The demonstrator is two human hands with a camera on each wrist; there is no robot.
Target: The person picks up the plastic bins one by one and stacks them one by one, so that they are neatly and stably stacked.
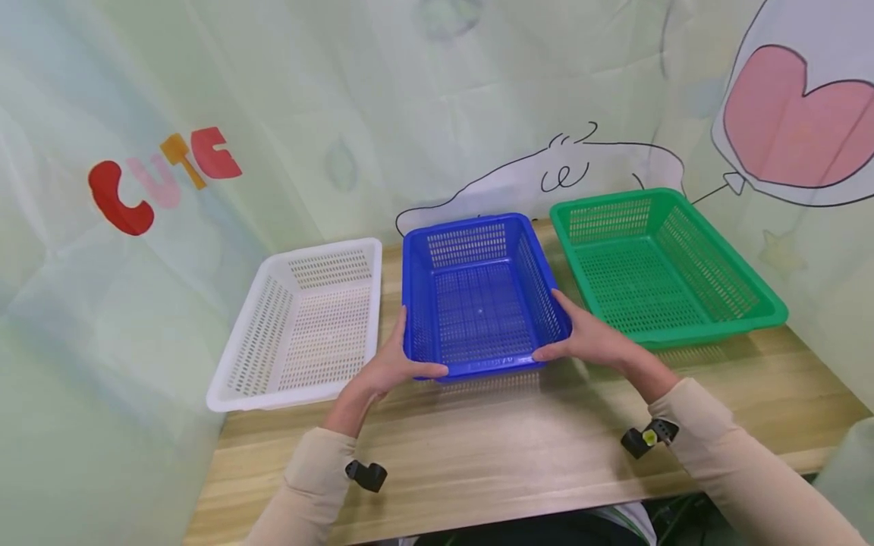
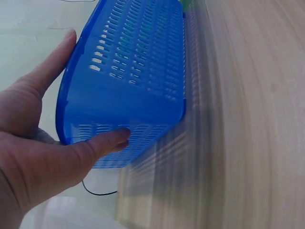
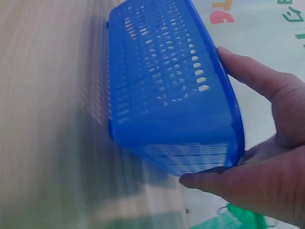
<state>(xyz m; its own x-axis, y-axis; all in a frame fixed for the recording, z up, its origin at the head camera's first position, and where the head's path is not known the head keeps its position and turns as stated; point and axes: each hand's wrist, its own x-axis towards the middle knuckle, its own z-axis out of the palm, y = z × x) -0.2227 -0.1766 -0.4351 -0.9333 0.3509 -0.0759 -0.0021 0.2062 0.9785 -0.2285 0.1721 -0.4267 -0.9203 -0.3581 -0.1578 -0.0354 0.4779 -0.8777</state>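
A blue plastic basket (image 1: pixel 481 303) with slotted walls stands in the middle of the table, nothing inside it. My left hand (image 1: pixel 396 364) grips its near left corner, thumb over the front rim and fingers along the left side. At the near right corner, my right hand (image 1: pixel 583 334) holds it the same way, thumb on the front rim. Each wrist view shows the basket's outer wall close up, with the left hand (image 2: pixel 43 138) and the right hand (image 3: pixel 267 157) at its corners. Its base edge is close over the wooden surface.
To the left lies a white basket (image 1: pixel 372 318), and a green basket (image 1: pixel 717 330) stands to the right. All three are on a wooden table (image 1: pixel 478 455). A printed curtain (image 1: pixel 307 114) hangs behind the table and along its sides.
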